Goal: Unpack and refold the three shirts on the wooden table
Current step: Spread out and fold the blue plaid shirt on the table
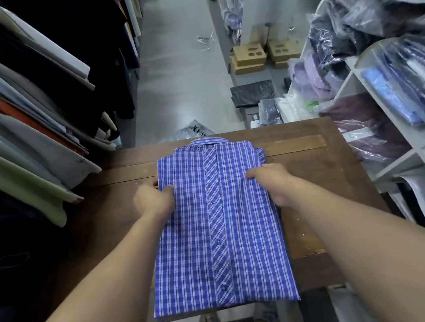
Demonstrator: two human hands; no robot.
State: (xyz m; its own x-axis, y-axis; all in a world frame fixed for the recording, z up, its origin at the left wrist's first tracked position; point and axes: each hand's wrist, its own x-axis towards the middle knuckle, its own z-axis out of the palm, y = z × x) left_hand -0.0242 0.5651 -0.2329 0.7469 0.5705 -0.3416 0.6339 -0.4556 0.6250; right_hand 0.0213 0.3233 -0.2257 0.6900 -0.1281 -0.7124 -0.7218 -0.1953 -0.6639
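Note:
A blue and white checked shirt lies folded lengthwise on the wooden table, button placket up, collar at the far end. Its hem hangs a little over the table's near edge. My left hand grips the shirt's left edge about a third of the way down from the collar, thumb on top of the cloth. My right hand grips the right edge at the same height, fingers curled round the fold. No other shirt lies on the table.
Hanging garments crowd the left side and reach over the table's left edge. White shelves with bagged shirts stand on the right. Beyond the table a grey floor aisle holds plastic bags and cardboard boxes.

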